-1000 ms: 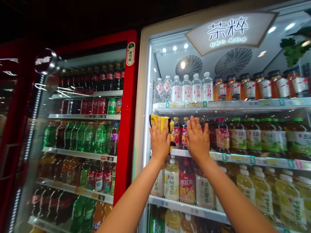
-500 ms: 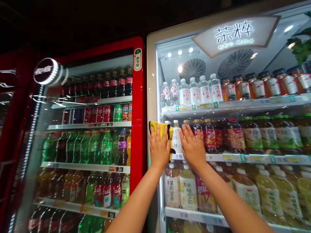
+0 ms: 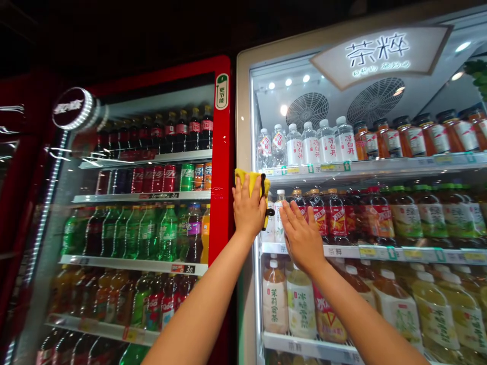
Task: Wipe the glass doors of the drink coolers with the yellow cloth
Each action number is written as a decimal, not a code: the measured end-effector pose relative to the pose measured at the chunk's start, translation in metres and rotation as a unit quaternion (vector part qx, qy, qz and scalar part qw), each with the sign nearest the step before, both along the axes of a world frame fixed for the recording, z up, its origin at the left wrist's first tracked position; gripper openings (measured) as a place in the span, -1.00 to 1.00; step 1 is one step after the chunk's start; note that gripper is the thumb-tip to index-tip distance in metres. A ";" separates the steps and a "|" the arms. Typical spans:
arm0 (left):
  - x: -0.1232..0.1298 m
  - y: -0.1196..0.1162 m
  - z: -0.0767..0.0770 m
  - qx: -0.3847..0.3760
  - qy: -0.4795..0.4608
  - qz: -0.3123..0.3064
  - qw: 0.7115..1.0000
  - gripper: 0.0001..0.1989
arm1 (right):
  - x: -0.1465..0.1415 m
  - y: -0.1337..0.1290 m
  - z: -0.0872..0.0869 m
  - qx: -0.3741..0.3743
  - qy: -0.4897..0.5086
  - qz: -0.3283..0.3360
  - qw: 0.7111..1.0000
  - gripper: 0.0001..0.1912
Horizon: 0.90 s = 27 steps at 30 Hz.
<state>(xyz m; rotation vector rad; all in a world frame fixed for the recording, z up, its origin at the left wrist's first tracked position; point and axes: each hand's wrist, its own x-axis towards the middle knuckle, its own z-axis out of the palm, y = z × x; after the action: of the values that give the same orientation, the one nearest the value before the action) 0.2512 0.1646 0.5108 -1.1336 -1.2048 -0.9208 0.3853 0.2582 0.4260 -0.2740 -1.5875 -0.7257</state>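
My left hand (image 3: 249, 208) lies with its fingers stretched over a yellow cleaning cloth (image 3: 248, 175) with black edging. It presses the cloth against the beige frame (image 3: 245, 114) at the left side of the right-hand drinks fridge. Part of the cloth sticks out above the fingertips, and a black-trimmed corner hangs beside the hand over the glass. My right hand (image 3: 302, 235) is flat, palm toward the glass door, holding nothing. Behind its fingers stand bottles of red-labelled iced tea (image 3: 338, 218) on the middle shelf.
A red drinks fridge (image 3: 222, 152) stands close on the left, with cola bottles (image 3: 195, 126) and green bottles (image 3: 167, 225) on its shelves. A round lit sign (image 3: 72, 108) juts out at its upper left. A lit fan-shaped sign (image 3: 429, 50) sits atop the right fridge door.
My left hand and the yellow cloth have moved up along the fridge frame and slightly left. My right hand stays by the glass, slightly further left against the bottles. The view has shifted a little.
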 end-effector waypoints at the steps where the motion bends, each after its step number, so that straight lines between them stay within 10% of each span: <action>1: 0.001 -0.001 -0.010 -0.002 0.008 -0.004 1.000 -0.42 | 0.000 0.000 0.001 -0.007 0.006 -0.001 1.000 -0.36; 6: -0.002 -0.009 -0.068 -0.037 0.045 -0.012 0.998 -0.40 | 0.000 0.000 0.005 -0.015 0.008 -0.007 1.000 -0.38; 15: 0.030 0.026 0.033 0.028 -0.016 -0.035 0.999 -0.47 | 0.028 0.017 0.032 -0.029 0.013 -0.018 0.999 -0.31; 23: 0.025 0.013 -0.032 -0.068 0.080 -0.048 0.993 -0.44 | 0.044 0.024 0.021 -0.028 0.030 -0.018 0.999 -0.36; 27: 0.012 0.007 -0.003 -0.025 0.025 -0.032 0.999 -0.44 | 0.047 0.027 0.023 -0.018 0.016 -0.015 1.000 -0.37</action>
<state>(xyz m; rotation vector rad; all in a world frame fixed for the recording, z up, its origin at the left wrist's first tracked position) 0.2637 0.1716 0.5076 -1.2341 -1.1625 -0.9107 0.4320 0.2851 0.4492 -0.3353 -1.5698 -0.7120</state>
